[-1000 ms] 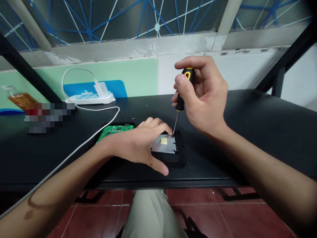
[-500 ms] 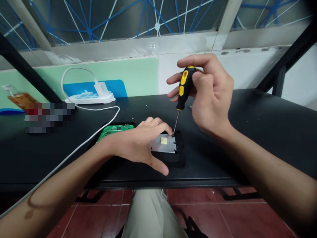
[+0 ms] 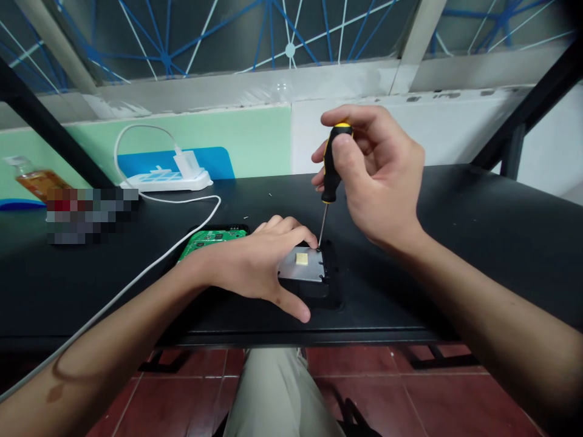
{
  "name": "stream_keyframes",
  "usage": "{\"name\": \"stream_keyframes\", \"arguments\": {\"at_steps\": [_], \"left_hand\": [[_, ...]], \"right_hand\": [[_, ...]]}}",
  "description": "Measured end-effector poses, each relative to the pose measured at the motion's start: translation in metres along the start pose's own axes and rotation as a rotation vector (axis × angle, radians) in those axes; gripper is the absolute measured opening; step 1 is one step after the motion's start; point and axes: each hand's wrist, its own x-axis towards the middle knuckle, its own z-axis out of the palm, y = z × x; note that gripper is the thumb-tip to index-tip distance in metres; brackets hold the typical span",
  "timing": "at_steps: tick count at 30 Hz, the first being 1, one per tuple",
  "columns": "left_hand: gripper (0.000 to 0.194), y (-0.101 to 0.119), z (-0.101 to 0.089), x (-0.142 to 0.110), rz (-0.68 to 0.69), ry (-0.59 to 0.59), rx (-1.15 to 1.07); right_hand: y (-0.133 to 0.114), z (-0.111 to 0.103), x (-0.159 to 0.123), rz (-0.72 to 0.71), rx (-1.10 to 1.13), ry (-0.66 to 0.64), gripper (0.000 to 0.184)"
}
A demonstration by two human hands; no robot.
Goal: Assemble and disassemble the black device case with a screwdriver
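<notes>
My right hand grips a black and yellow screwdriver upright, fingers wrapped round the handle. The thin shaft's tip rests at the far right corner of a silver metal plate, which carries a small yellow pad. That plate sits in a black device casing near the table's front edge. My left hand lies over the casing's left part, fingers spread, thumb along the front and fingertips at the plate's far edge. A green circuit board shows behind my left wrist.
A white power strip with a plugged charger stands at the back left of the black table, and its white cable runs toward me. A bottle of amber liquid is far left. Red floor tiles lie below.
My right hand has turned the screwdriver handle between its fingers, rolling back and forth. The tip stays on the same corner. My left hand has not moved.
</notes>
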Motion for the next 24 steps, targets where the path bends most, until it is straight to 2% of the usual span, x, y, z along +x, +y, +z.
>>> {"name": "stream_keyframes", "arguments": {"at_steps": [7,12,17,24], "left_hand": [[0.076,0.0037,-0.0026,0.0006,-0.022,-0.009,0.0],[0.077,0.0033,-0.0016,0.0009,-0.019,-0.006,-0.001],[0.078,0.0003,-0.0006,-0.0004,-0.003,0.001,-0.008],[0.078,0.004,-0.0022,0.0009,-0.024,-0.013,0.009]], "right_hand": [[-0.0035,0.0023,-0.0001,-0.06,-0.074,0.032,0.021],[-0.0041,0.0036,-0.0013,-0.078,-0.035,0.04,0.018],[-0.0013,0.0001,-0.0039,-0.024,0.053,-0.043,0.027],[0.0009,0.002,-0.0033,-0.065,-0.093,-0.032,0.032]]}}
